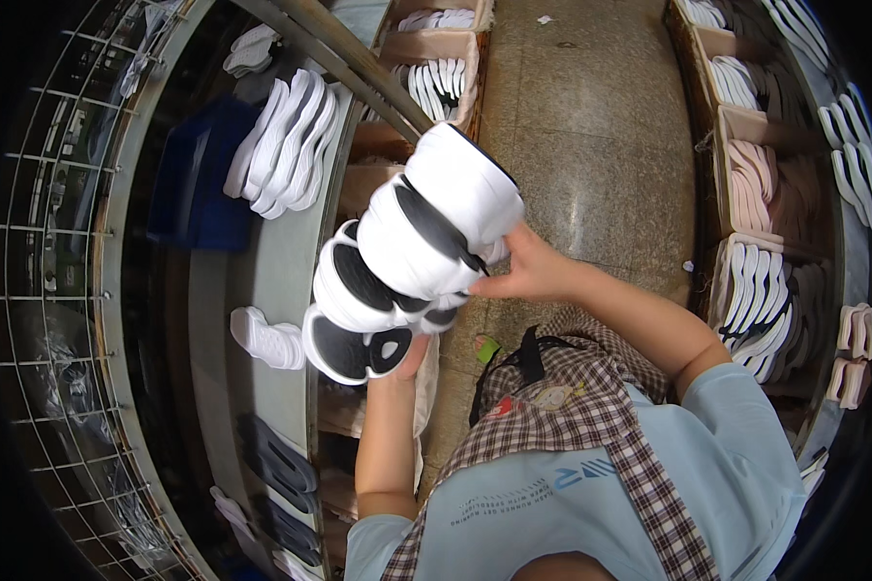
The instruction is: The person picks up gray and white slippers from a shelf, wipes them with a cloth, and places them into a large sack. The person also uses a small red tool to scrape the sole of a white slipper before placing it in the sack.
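A stack of white shoe soles (412,237) with black patches is held up in front of me, tilted over the edge of the metal shelf. My right hand (528,266) grips its right side, thumb and fingers closed on the soles. From below, my left hand (414,356) supports the near end; its fingers are mostly hidden behind the soles. On the shelf just left of the stack lies a small white sole piece (266,339).
White soles (286,145) stand on the metal shelf (225,320) beside a blue crate (194,184). Dark grey soles (279,465) lie nearer. Metal bars (334,63) cross above. Right of the aisle floor (591,126), lined bins hold pink soles (751,184) and white soles (751,290). Wire grid (63,290) borders the left.
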Motion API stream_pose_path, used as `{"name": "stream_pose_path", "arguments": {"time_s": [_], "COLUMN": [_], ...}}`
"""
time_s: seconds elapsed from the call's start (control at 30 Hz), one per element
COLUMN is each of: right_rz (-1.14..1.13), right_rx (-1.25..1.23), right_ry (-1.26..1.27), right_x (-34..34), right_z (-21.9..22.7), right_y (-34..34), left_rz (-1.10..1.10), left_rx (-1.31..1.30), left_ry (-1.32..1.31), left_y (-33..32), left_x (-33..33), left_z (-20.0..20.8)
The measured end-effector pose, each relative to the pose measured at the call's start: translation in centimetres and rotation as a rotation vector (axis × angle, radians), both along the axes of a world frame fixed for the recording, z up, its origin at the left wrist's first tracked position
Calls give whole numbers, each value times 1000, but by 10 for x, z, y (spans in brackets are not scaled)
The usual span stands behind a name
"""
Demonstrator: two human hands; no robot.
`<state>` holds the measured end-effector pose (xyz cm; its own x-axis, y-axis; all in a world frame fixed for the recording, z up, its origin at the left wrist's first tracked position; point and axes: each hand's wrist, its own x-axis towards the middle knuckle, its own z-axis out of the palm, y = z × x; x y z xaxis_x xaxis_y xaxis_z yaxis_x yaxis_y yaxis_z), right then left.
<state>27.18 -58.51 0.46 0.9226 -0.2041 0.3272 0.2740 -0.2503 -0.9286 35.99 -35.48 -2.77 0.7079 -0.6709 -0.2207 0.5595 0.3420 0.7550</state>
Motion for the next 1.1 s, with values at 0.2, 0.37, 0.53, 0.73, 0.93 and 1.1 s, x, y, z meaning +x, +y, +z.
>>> {"name": "stream_pose_path", "arguments": {"time_s": [0.2,0.37,0.53,0.73,0.93,1.1], "right_rz": [-19,334,424,411,408,619], "right_rx": [-388,120,986,696,512,1448], "right_ry": [-370,137,384,329,355,230], "right_x": [24,6,-12,-14,-6,-5], "right_z": [-1,6,0,-1,21,27], "right_y": [-25,-35,-20,-10,2,-8], "left_rz": [-7,28,71,-32,447,244], "left_rx": [-214,-222,-199,-294,307,410], "left_ry": [290,328,465,438,-572,-1087], "left_y": [8,17,17,7,-50,-57], "left_x": [-12,-5,-2,-4,4,-33], "left_z": [2,-5,0,11,44,59]}}
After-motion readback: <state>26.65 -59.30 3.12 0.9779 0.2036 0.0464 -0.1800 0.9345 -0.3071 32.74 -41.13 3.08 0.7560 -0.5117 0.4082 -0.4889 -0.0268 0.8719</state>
